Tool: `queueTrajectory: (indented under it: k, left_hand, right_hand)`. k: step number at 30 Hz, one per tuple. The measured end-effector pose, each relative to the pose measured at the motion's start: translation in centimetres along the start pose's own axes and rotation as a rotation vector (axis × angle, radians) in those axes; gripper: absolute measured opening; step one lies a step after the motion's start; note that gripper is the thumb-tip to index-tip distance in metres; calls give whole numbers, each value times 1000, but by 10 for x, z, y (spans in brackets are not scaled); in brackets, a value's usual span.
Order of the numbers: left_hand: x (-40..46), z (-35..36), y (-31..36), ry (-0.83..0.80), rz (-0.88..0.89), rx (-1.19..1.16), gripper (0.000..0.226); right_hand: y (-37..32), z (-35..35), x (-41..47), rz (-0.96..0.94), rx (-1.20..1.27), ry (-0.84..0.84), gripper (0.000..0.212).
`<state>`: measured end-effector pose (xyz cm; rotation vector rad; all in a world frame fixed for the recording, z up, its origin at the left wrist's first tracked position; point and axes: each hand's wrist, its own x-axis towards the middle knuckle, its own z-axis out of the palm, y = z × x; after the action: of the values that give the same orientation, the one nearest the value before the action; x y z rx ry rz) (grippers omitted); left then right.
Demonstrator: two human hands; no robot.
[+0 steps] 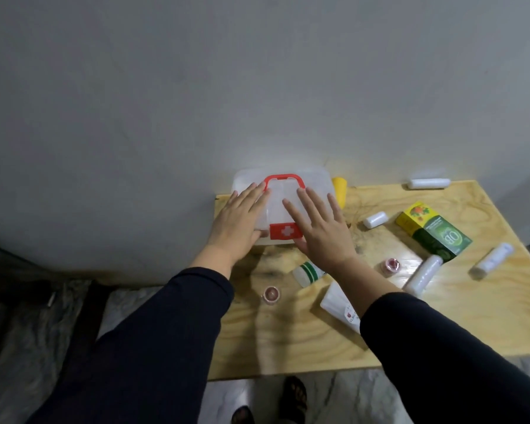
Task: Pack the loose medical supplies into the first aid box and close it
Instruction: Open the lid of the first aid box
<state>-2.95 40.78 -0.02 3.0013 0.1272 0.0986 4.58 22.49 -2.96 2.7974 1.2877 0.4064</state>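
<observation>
The first aid box, translucent white with a red handle and a red cross latch, stands shut at the table's back left against the wall. My left hand lies flat on its left side with fingers spread. My right hand lies flat over its right front, partly covering the latch. Loose supplies lie to the right: several white gauze rolls, a green-yellow carton, two tape rolls, a green-striped white bottle and a white tube.
A yellow object stands behind the box's right end. The wooden table meets a grey wall at the back. Its front edge lies near my sandalled feet. Dark clutter lies on the floor at left.
</observation>
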Motion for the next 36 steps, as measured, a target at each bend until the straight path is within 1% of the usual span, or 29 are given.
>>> queueTrajectory:
  k: [5,12,15,17,20,22,25,27,29,31,32,36]
  left_hand:
    - [-7,-5,1,-20,25,12,85]
    - [-23,-18,3,-37,45,2,88]
    - [-25,-28,5,-48,53,-12,88]
    - [-25,-40,5,-45,64,-26,85]
    - [-21,-61,4,-2,73,-34,77]
    - [-15,-72,2,35,71,-50,71]
    - [-4,-86,-1,80,50,-97,64]
    - [5,-92,-2,113,44,-108,58]
    - [15,-96,-2,146,31,-129,53]
    - [27,-96,-2,184,9,-139,48]
    - [33,-95,-2,203,-4,-141,47]
    - [58,-89,-1,262,-69,-134,44]
  right_hand:
    - [-4,-16,-11,-80,-18,-45,73]
    - [-15,-49,-15,-36,52,-131,60]
    - [-16,-61,-16,-27,45,-150,62]
    - [-14,-68,-12,0,46,-106,66]
    - [-7,-80,-6,33,72,36,63]
    - [-3,-85,-4,124,114,49,68]
    - [-1,-81,-7,406,211,44,82]
    - [-2,-72,-10,578,280,-22,86]
    - [-1,-60,-12,632,347,-157,82]
    - [-3,-49,-10,593,410,-283,78]
    - [-4,-44,-9,565,430,-320,78]
    - [-7,-34,-9,532,477,-357,76]
